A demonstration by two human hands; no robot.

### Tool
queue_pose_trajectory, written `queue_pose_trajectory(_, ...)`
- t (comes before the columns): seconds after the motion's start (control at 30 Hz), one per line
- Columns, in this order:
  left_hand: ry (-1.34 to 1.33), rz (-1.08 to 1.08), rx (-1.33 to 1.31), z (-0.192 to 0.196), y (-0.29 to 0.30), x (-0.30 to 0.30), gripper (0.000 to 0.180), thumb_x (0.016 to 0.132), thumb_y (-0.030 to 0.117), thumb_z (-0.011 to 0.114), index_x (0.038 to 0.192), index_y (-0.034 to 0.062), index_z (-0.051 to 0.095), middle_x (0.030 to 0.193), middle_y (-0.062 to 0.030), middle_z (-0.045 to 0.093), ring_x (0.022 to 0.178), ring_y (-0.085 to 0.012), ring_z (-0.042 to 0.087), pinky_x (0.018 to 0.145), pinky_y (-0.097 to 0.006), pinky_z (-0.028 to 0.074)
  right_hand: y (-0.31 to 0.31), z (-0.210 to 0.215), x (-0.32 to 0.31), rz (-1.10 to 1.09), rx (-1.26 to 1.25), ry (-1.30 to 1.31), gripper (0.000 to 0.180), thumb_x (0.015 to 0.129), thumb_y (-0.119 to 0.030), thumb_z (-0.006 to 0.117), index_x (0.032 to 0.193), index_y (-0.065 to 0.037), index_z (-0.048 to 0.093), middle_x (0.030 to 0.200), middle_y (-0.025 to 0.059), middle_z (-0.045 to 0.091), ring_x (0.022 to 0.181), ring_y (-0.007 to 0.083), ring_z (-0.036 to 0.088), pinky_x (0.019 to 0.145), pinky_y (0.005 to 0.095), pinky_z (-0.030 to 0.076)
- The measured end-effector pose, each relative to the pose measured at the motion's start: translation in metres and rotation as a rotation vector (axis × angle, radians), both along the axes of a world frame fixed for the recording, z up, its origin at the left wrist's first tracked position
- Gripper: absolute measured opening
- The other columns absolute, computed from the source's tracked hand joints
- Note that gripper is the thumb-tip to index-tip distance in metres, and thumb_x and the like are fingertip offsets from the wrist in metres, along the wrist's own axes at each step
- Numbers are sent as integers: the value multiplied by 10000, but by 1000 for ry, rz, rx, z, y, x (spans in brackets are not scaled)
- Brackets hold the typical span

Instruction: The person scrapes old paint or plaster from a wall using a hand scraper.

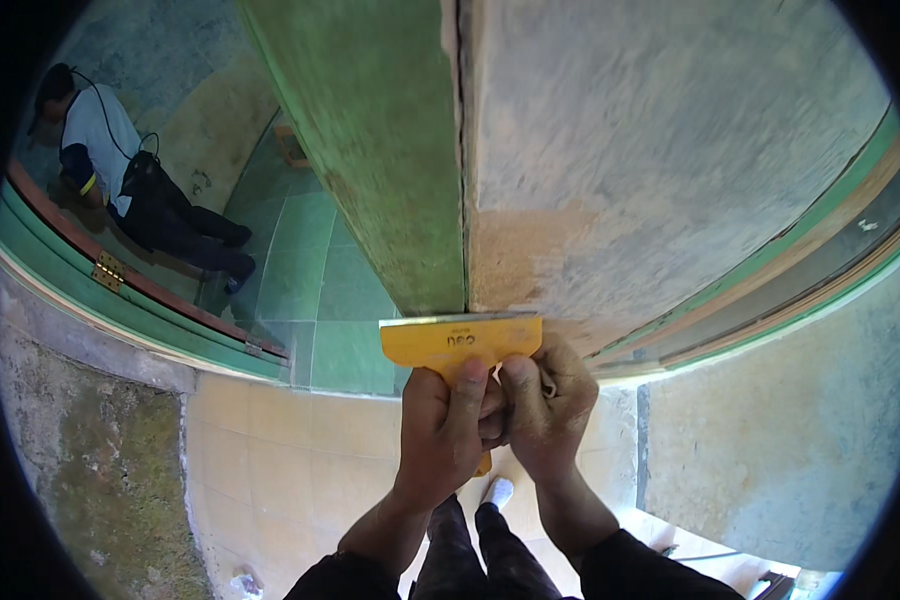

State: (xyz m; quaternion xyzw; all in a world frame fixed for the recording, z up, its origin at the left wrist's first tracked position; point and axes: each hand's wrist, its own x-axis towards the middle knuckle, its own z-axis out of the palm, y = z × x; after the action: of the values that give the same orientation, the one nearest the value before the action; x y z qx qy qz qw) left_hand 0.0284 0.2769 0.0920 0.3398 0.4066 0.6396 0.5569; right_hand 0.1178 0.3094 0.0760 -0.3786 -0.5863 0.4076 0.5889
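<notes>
A wide yellow scraper [420, 343] with a thin metal edge is held level in front of a wall post. My left hand [443, 425] is closed round its handle, thumb up against the yellow body. Fingers of my right hand [550, 405] are curled at the scraper's right half, its thumb pressed to the body beside the left thumb. The blade's edge lies across the seam between the green painted frame [370, 140] and the grey wall [660, 130]. A tan, bare-looking patch [525, 250] shows on the wall just above the blade. Most of the handle is hidden by my hands.
Through the doorway at left, a person [130, 180] in a white top and dark trousers is bent toward a wall on green floor tiles [300, 240]. A green door frame with a brass hinge [109, 270] stands nearer. Beige tiles [290, 440] lie below; a window frame [820, 220] curves at right.
</notes>
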Motion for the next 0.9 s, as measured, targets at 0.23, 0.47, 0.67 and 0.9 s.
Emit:
queue_pose_trajectory(0.23, 13, -52, 63, 8, 1, 0, 385, 970, 367, 423, 726, 69, 420, 528, 51, 354, 391, -15, 297, 357, -191, 213, -5, 12, 2, 4, -57, -42, 149, 911, -74, 505, 910, 63, 562, 699, 38, 563, 593, 44, 473, 508, 175, 387)
queue_pose_trajectory(0.47, 4, 1, 47, 20, 3, 6, 359, 973, 357, 420, 785, 52, 447, 543, 52, 366, 396, -14, 305, 348, -186, 228, 2, 24, 4, 33, -98, 79, 142, 899, -63, 509, 920, 69, 558, 685, 33, 561, 583, 42, 484, 519, 168, 396)
queue_pose_trajectory(0.67, -20, 3, 55, 28, 3, 10, 339, 974, 349, 419, 815, 52, 453, 547, 49, 370, 387, -15, 296, 337, -190, 219, 4, 46, 11, 37, -110, 1, 123, 880, -50, 506, 891, 56, 566, 703, 46, 568, 609, 62, 498, 547, 197, 410)
queue_pose_trajectory(0.9, 14, 12, 48, 43, 3, 11, 315, 982, 326, 403, 847, 48, 464, 553, 44, 386, 383, -13, 294, 336, -192, 215, 1, 49, 10, 36, -85, 67, 129, 891, -61, 505, 885, 55, 561, 696, 41, 558, 599, 54, 490, 542, 187, 402)
